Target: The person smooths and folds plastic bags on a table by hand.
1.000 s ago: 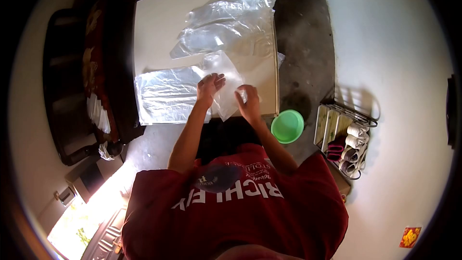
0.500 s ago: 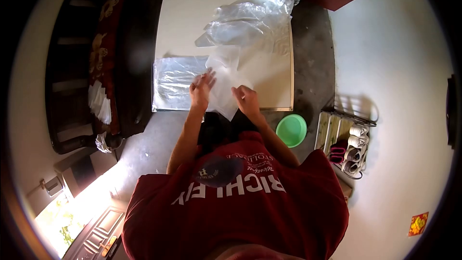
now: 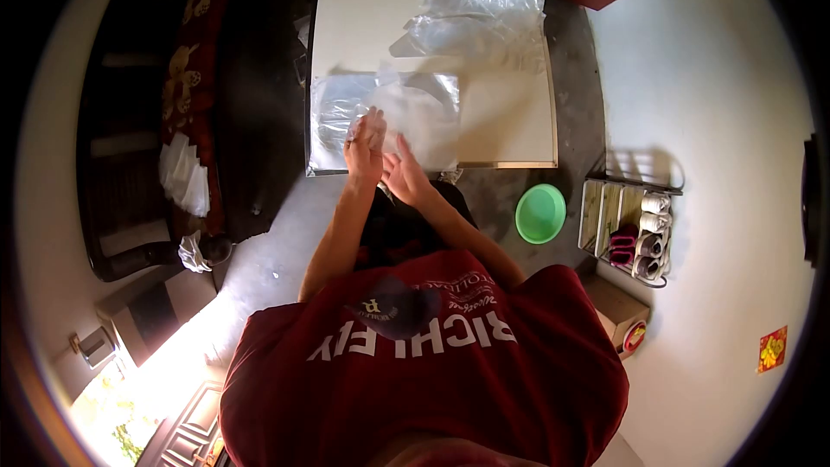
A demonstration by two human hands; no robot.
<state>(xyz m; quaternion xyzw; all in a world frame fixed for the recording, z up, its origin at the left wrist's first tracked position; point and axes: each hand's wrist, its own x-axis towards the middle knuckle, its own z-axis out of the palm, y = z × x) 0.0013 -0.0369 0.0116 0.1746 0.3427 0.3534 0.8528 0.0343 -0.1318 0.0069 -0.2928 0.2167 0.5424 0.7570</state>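
The left hand (image 3: 365, 149) and right hand (image 3: 403, 175) are positioned close together at the plastic (image 3: 435, 125) on the bench (image 3: 510, 125), fingers largely extended; any grip cannot be determined.

A green basin (image 3: 540, 214) sits near a shoe rack (image 3: 591, 215) holding shoes (image 3: 654, 223).

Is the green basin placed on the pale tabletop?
No, the green basin sits apart from the pale tabletop, beyond its near edge.
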